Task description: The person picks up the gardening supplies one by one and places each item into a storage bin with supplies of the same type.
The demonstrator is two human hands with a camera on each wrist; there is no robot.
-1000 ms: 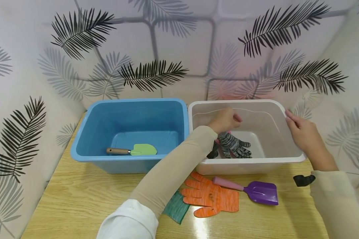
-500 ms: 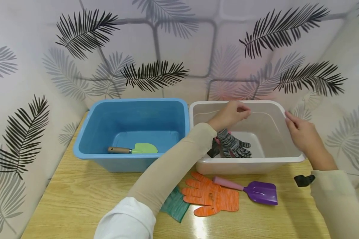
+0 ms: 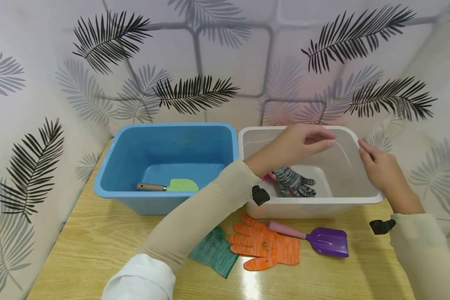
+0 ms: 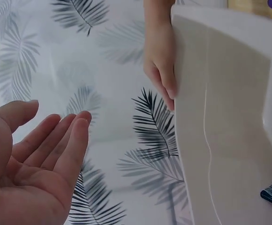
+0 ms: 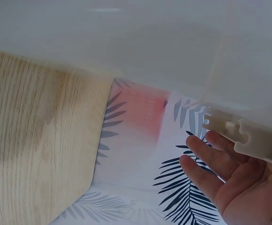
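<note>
My left hand [image 3: 296, 143] hovers over the white plastic tub [image 3: 322, 201] with loosely extended fingers and nothing in them; its bare palm [image 4: 37, 187] shows in the left wrist view. At the tub's right end, my right hand [image 3: 378, 164] grips the rim, its fingers [image 5: 206, 152] tucked under the lip in the right wrist view. Inside the tub lies a black-and-grey striped glove [image 3: 294, 181], with something pink [image 3: 271, 175] beside it, partly hidden by my left forearm.
A blue tub [image 3: 165, 194] stands to the left, holding a green-bladed trowel [image 3: 181, 185] with a wooden handle. On the wooden table [image 3: 97, 250] in front lie a green glove [image 3: 217, 252], an orange glove [image 3: 266, 243] and a purple shovel [image 3: 328, 241] with a pink handle.
My left hand has risen and moved right from above the striped glove, its fingers spreading from a curled pose. My right hand stays on the tub's rim.
</note>
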